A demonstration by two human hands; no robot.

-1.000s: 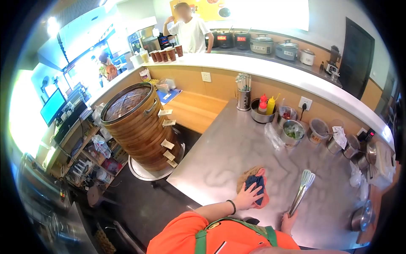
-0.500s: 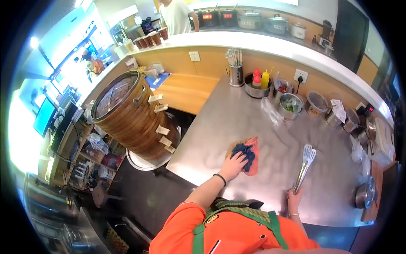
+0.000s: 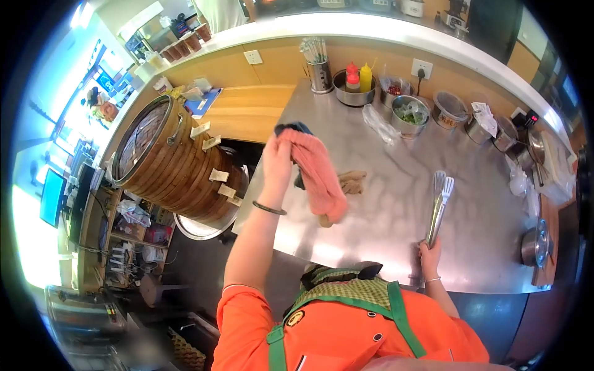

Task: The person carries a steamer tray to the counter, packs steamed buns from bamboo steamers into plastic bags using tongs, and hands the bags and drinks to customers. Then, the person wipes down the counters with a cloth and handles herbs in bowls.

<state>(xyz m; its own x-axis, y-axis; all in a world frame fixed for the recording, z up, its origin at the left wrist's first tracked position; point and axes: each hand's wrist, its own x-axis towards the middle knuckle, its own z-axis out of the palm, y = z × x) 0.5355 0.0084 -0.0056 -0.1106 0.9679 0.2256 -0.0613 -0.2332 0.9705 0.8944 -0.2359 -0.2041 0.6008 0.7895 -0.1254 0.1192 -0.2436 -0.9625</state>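
Note:
My left hand (image 3: 278,166) is closed on the top of a pink cloth (image 3: 317,171), which hangs in the air over the steel table. A dark blue cloth (image 3: 294,128) is bunched with it at the grip. A crumpled brown cloth (image 3: 352,182) lies on the table just to the right. My right hand (image 3: 429,256) is wrapped round the lower end of metal tongs (image 3: 439,210) with slotted heads pointing away from me, at the front of the table.
A tall stack of bamboo steamers (image 3: 185,161) stands left of the steel table (image 3: 377,247). Sauce bottles in a pot (image 3: 354,96), a utensil holder (image 3: 320,77) and several food containers (image 3: 409,117) line the back. A lidded pot (image 3: 536,242) sits at the right edge.
My left hand has lifted the pink and dark blue cloths off the table, up and to the left. The brown cloth stays behind. My right hand still holds the tongs; the view has shifted.

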